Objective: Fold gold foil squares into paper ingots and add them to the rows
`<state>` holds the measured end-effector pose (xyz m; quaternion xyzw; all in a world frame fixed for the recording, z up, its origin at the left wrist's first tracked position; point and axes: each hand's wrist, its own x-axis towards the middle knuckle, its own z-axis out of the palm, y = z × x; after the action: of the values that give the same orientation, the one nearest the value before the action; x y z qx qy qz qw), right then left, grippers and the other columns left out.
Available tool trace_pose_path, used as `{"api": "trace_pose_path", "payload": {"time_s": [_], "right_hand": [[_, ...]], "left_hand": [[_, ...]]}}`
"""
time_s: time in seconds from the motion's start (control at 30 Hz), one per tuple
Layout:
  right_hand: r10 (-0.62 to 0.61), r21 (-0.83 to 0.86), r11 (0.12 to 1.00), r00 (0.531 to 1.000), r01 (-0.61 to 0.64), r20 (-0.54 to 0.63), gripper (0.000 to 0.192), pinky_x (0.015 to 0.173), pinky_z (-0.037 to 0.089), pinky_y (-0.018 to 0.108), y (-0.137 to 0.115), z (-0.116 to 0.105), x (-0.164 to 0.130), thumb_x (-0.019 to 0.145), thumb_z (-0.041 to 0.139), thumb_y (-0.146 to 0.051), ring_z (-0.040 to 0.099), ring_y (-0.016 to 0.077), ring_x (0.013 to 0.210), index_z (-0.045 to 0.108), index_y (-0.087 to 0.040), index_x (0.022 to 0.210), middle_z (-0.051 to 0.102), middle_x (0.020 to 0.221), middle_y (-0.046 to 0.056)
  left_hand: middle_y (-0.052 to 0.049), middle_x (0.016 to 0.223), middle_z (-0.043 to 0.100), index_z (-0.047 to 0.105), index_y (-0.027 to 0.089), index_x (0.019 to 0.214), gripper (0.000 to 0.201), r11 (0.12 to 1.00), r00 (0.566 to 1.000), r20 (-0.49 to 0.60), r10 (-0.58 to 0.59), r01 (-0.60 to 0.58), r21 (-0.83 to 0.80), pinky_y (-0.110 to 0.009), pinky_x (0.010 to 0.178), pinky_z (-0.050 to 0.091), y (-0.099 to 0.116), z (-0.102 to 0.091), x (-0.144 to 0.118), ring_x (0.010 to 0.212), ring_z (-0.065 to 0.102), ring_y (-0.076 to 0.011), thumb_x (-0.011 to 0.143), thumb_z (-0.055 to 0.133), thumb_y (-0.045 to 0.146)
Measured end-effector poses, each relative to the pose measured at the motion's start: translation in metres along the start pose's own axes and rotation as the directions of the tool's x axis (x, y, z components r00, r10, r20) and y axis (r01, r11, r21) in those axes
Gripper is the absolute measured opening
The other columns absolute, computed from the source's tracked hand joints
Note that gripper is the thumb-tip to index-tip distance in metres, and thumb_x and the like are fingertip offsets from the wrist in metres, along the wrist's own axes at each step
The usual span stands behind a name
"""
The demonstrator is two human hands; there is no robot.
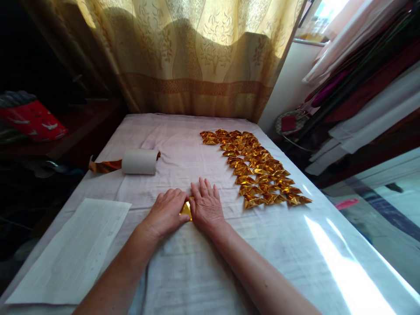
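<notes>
A small piece of gold foil paper (186, 211) lies flat on the cloth-covered table, partly hidden between my two hands. My left hand (169, 210) grips its left side, thumb below and bent fingers above. Fingers stretched out, my right hand (206, 203) rests flat over the right side of the foil. To the right stand rows of folded gold foil pieces (262, 170), pointed and shiny. On the left lies a grey-white cardboard tube (139, 162), with a strip of copper-gold foil (106, 166) coming out of its left end.
A printed white paper sheet (75, 249) lies at the left front on the pale tablecloth (183, 271). A gold curtain (197, 57) hangs behind the table. Clothes (370, 96) hang at the right. A red container (34, 120) sits on a dark surface at the left.
</notes>
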<state>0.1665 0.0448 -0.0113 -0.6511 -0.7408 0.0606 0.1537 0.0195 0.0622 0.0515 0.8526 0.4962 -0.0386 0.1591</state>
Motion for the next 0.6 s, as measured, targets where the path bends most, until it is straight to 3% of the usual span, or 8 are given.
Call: {"api": "trace_pose_path", "payload": {"time_s": [0.13,0.33,0.47,0.6], "right_hand": [[0.084,-0.062,0.995,0.995,-0.081,0.045,0.053,0.118,0.010,0.056,0.016,-0.008,-0.011,0.099,0.044,-0.039,0.018,0.0308,0.150,0.040,-0.024,0.150,0.023,0.162,0.014],[0.155,-0.108,0.983,0.985,-0.147,0.073,0.053,0.117,0.011,0.057,0.026,-0.011,-0.017,0.100,0.041,-0.038,0.017,0.0310,0.150,0.038,-0.025,0.151,0.025,0.162,0.013],[0.174,-0.102,0.981,0.981,-0.165,0.081,0.054,0.117,0.012,0.057,0.024,-0.012,-0.016,0.100,0.041,-0.039,0.018,0.0323,0.150,0.037,-0.024,0.152,0.026,0.161,0.014],[0.179,-0.110,0.980,0.980,-0.169,0.088,0.054,0.117,0.012,0.057,0.022,-0.014,-0.016,0.100,0.041,-0.038,0.018,0.0324,0.150,0.037,-0.024,0.152,0.027,0.161,0.014]], "left_hand": [[-0.008,0.116,0.062,0.057,0.022,0.105,0.028,1.000,1.000,-0.005,0.002,-0.002,-0.008,-0.040,0.093,0.040,-0.001,0.000,-0.001,0.114,0.053,-0.0280,0.081,0.066,0.032],[-0.007,0.113,0.063,0.059,0.023,0.103,0.027,1.000,0.999,-0.044,0.000,-0.001,-0.028,-0.039,0.090,0.040,-0.001,0.001,-0.003,0.111,0.054,-0.0274,0.081,0.067,0.036],[-0.012,0.113,0.063,0.060,0.019,0.104,0.040,0.995,0.990,-0.104,-0.097,0.099,0.011,-0.043,0.089,0.041,0.018,0.008,-0.002,0.109,0.055,-0.0317,0.083,0.064,0.053],[-0.017,0.113,0.061,0.059,0.015,0.107,0.047,0.978,0.969,-0.173,-0.174,0.191,0.085,-0.047,0.089,0.040,0.036,0.015,-0.003,0.110,0.054,-0.0353,0.082,0.065,0.055]]}}
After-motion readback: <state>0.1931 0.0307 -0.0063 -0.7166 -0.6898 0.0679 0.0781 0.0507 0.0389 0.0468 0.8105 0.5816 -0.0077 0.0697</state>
